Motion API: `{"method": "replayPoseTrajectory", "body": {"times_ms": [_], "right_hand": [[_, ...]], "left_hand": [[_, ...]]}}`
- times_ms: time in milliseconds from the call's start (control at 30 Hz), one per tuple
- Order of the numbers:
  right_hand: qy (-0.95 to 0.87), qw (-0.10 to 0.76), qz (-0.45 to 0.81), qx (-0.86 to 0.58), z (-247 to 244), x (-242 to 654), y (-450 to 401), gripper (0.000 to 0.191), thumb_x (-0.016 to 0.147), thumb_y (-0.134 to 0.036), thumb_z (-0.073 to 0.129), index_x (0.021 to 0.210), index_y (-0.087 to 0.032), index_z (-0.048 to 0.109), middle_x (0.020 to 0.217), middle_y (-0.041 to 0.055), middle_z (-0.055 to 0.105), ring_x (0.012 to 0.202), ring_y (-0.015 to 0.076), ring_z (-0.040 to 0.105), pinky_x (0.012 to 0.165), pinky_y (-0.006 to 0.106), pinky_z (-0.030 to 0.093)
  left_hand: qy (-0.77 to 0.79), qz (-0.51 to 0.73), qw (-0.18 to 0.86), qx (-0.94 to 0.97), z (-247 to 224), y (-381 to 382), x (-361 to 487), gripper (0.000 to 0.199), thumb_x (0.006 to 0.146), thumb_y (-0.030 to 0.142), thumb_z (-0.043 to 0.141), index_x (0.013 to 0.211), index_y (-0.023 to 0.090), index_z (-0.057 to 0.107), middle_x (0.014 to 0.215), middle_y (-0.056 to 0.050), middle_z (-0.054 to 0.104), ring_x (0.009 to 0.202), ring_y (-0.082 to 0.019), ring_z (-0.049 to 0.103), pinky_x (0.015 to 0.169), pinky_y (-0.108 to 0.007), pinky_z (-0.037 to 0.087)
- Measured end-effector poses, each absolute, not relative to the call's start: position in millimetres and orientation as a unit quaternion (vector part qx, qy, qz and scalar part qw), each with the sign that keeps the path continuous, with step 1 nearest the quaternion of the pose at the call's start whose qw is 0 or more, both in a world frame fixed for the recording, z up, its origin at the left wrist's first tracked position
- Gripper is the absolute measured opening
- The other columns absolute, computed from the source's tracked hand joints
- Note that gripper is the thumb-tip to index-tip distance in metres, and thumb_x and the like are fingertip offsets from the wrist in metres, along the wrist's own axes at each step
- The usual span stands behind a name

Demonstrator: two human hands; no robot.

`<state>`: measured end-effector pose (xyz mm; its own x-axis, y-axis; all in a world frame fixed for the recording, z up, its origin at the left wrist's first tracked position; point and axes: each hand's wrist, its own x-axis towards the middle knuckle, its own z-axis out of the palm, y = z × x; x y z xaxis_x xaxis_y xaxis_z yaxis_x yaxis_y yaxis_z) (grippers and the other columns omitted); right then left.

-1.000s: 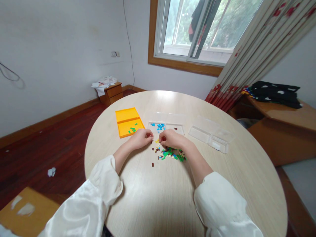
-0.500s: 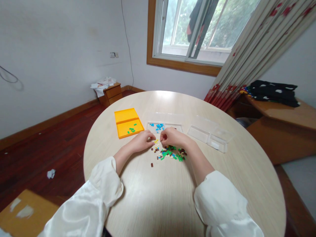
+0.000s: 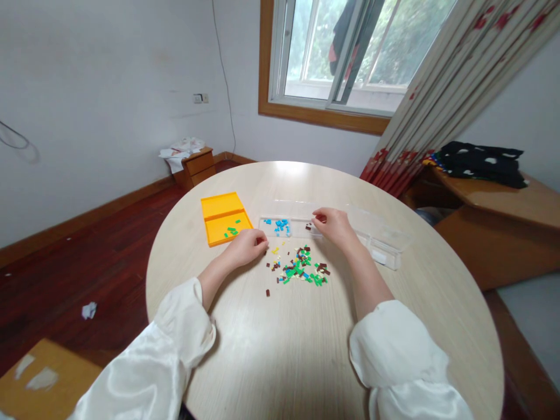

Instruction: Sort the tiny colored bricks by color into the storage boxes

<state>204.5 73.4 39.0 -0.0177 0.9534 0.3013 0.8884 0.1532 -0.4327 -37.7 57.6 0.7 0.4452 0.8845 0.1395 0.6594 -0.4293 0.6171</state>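
My right hand (image 3: 335, 226) is over the right compartment of a clear plastic box (image 3: 297, 235), its fingertips pinched; whether a piece is between them is too small to see. A few brown bricks (image 3: 308, 226) lie in that compartment, and several blue bricks (image 3: 280, 225) fill part of the left one. Beside the orange case, my left hand (image 3: 248, 247) rests low over the table with fingers drawn together, and what they hold, if anything, is hidden. Between my arms spreads a loose pile of small green, brown, cream and blue bricks (image 3: 301, 269), with yellow pieces (image 3: 275, 251) behind it.
An open orange case (image 3: 210, 234) with several green bricks stands at the left. To the right, partly behind my right arm, is another clear plastic box (image 3: 396, 261) with its lid open. All of this is on a round wooden table (image 3: 280, 350).
My right hand has lifted from the pile and moved right and away, over the clear box. The left hand has shifted slightly left and lower. More of the pile now shows.
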Motion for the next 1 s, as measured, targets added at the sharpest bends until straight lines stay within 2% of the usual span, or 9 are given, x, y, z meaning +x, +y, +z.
{"method": "replayPoseTrajectory", "body": {"times_ms": [100,200,367,500,700,1000], "right_hand": [[-0.73,0.222,0.089,-0.64,44.2,201.5,69.2,0.02,0.076,-0.011,0.053,0.086,-0.013,0.071,0.08,0.0083,0.071,0.073,0.016,0.063,0.072,0.026,0.046],[-0.766,0.135,0.157,-0.608,54.1,196.0,61.6,0.017,0.073,-0.008,0.055,0.076,-0.013,0.071,0.074,0.0062,0.071,0.068,0.0142,0.062,0.063,0.022,0.044],[-0.782,0.031,0.196,-0.591,57.2,192.6,56.5,0.018,0.066,-0.005,0.058,0.07,-0.016,0.071,0.07,0.0038,0.07,0.064,0.0134,0.061,0.055,0.019,0.042],[-0.777,-0.002,0.198,-0.598,49.9,194.7,57.7,0.022,0.061,-0.001,0.06,0.069,-0.018,0.071,0.072,0.0033,0.071,0.066,0.0141,0.062,0.055,0.019,0.042],[-0.757,-0.039,0.236,-0.608,40.9,193.8,60.1,0.028,0.057,0.0,0.061,0.079,-0.016,0.071,0.075,0.0035,0.07,0.067,0.0137,0.062,0.055,0.018,0.041],[-0.766,-0.056,0.244,-0.592,36.1,195.2,62.7,0.027,0.059,-0.002,0.06,0.079,-0.016,0.071,0.071,0.0035,0.069,0.063,0.0124,0.06,0.056,0.019,0.042]], "left_hand": [[0.478,0.215,0.26,0.811,3.2,57.8,-40.2,0.018,0.079,0.022,0.051,0.072,0.013,0.065,0.068,-0.005,0.064,0.061,-0.014,0.053,0.058,-0.025,0.038],[0.465,0.194,0.273,0.82,6.2,56.2,-41.5,0.016,0.076,0.026,0.056,0.074,0.013,0.066,0.067,-0.004,0.062,0.061,-0.014,0.053,0.056,-0.024,0.037],[0.453,0.159,0.275,0.833,8.7,54.3,-41.9,0.017,0.07,0.025,0.062,0.082,0.014,0.067,0.071,-0.003,0.062,0.063,-0.014,0.053,0.057,-0.023,0.038],[0.45,0.155,0.281,0.833,6.2,56.6,-42.5,0.014,0.071,0.022,0.06,0.08,0.014,0.067,0.071,-0.003,0.062,0.063,-0.013,0.053,0.058,-0.023,0.038],[0.446,0.167,0.301,0.826,1.3,59.9,-43.3,0.011,0.072,0.019,0.058,0.078,0.014,0.066,0.069,-0.002,0.062,0.063,-0.013,0.054,0.059,-0.023,0.039],[0.436,0.168,0.29,0.835,4.5,56.2,-42.8,0.013,0.073,0.015,0.054,0.077,0.014,0.067,0.072,-0.003,0.064,0.063,-0.013,0.054,0.058,-0.023,0.039]]}}
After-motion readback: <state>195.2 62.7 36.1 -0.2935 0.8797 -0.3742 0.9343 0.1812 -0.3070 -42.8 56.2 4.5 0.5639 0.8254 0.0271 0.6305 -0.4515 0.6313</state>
